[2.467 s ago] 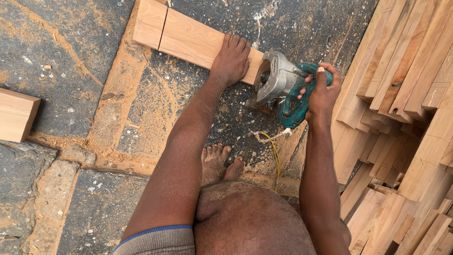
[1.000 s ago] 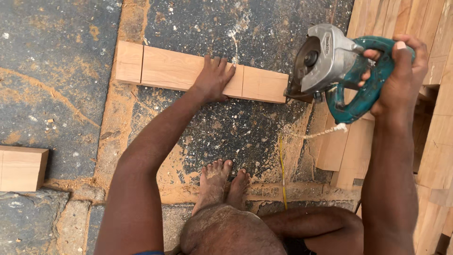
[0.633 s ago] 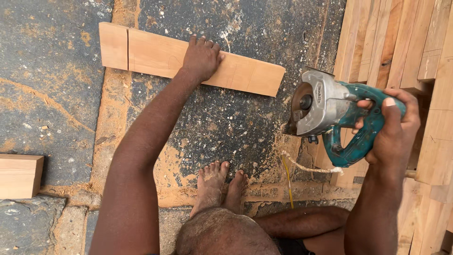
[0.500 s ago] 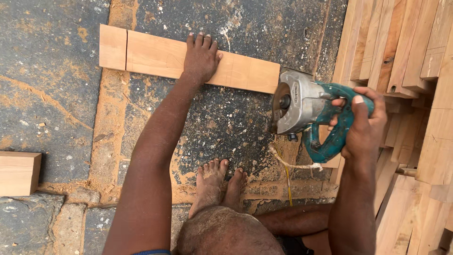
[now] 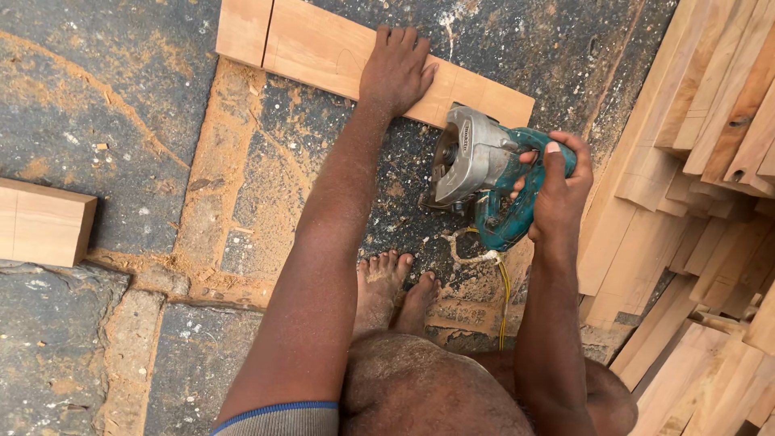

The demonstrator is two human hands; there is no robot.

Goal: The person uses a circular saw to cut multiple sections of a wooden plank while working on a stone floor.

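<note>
Head view, looking down at a squatting person at work on a dark stone floor (image 5: pixel 121 97) dusted with sawdust. The plank (image 5: pixel 323 52), a long, pale, reddish-tan board with a smooth face, lies flat on the floor near the top of the view; a cross line near its left end marks off a short section. The left hand (image 5: pixel 395 69) lies palm down on the plank, fingers spread and pressed flat. The right hand (image 5: pixel 557 190) is clamped around the teal handle of a saw (image 5: pixel 484 173) with a grey metal guard; the guard sits at the plank's near edge, close to its right end, though contact between blade and wood cannot be judged. A yellow cord (image 5: pixel 504 299) trails from the saw. Bare feet (image 5: pixel 395 291) rest below. A block (image 5: pixel 44 222) lies at left; stacked boards (image 5: pixel 702 161) fill the right.
</note>
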